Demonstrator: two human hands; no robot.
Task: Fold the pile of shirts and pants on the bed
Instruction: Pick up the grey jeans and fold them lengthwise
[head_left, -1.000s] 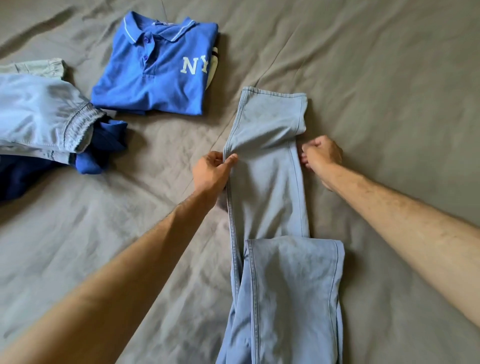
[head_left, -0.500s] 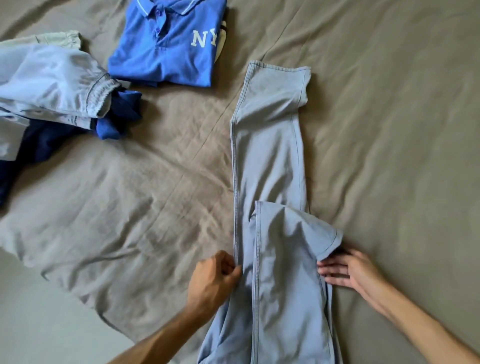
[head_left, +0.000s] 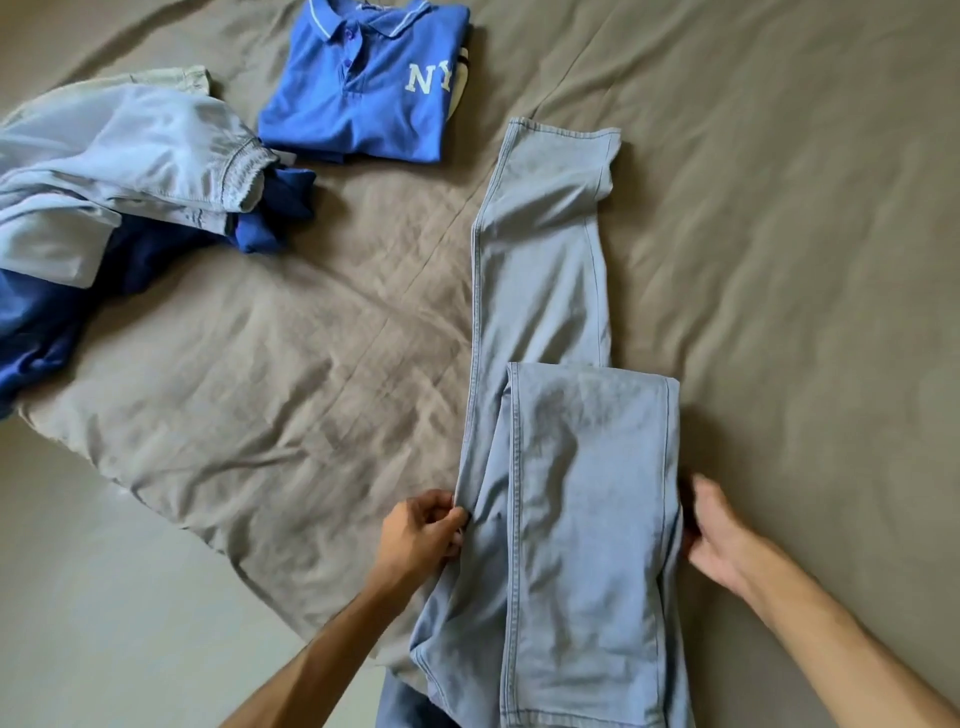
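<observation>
Head view: a pair of light blue denim jeans (head_left: 540, 291) lies lengthwise on the wrinkled grey-brown bed sheet (head_left: 779, 234), its legs stacked and running away from the camera, with the far hem near the top centre. A second layer of the same jeans is folded back over the near half, its hem edge lying straight across the legs about midway along.

The left hand (head_left: 418, 535) is curled closed, pinching the left side seam of the jeans between thumb and fingers. The right hand (head_left: 719, 535) is partly open, fingers spread loosely against the right edge of the folded layer; whether it actually grips the cloth I cannot tell, since the fingertips are blurred and partly behind the fabric.

Further off, a folded royal-blue polo shirt (head_left: 363, 88) with white "NY" lettering lies flat. At the left edge sits an unfolded heap of pale blue trousers (head_left: 130, 161) over dark blue garments (head_left: 52, 322).
</observation>
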